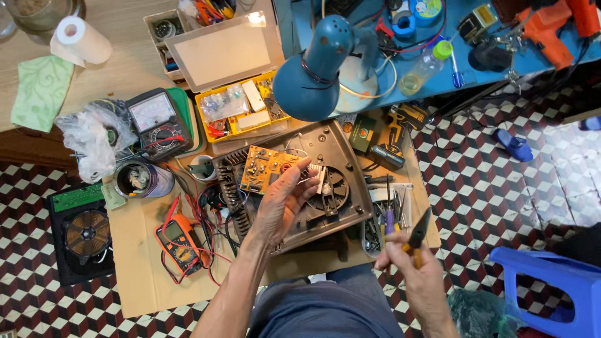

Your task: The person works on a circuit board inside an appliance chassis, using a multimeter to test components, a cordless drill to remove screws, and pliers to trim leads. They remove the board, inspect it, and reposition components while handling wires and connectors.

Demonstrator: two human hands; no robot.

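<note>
The left hand [282, 203] reaches into an opened appliance base [313, 181], its fingers [302, 169] curled loosely over the edge of a yellow circuit board [266, 168] and touching it, with a small white part just beside the fingertips; whether they pinch the board or only rest on it cannot be told. Right beside those fingers, on the far side from the board, sits a round black fan [330, 191] set in the grey housing. The right hand [416, 272] is clenched around the orange handles of a pair of black pliers [418, 233], whose tip points up and away from the body, well apart from the appliance. Just above that hand lies a tray of small tools [385, 216], a purple-handled screwdriver among them. To the left of the left hand, on the cardboard-covered worktop [134, 275], lies an orange digital multimeter [179, 241] with red and black leads tangled near the wrist. Farther out on that side stand a tin can [141, 180], an analogue meter [156, 122] and a crumpled plastic bag [94, 134]. Beyond the fingers, a yellow parts box [241, 109] stands open, and a blue desk lamp [316, 69] hangs over the housing. On the tiled floor, left of the worktop, rests a black unit with a copper coil [84, 231]; a blue plastic stool [554, 281] stands right of the right hand.
</note>
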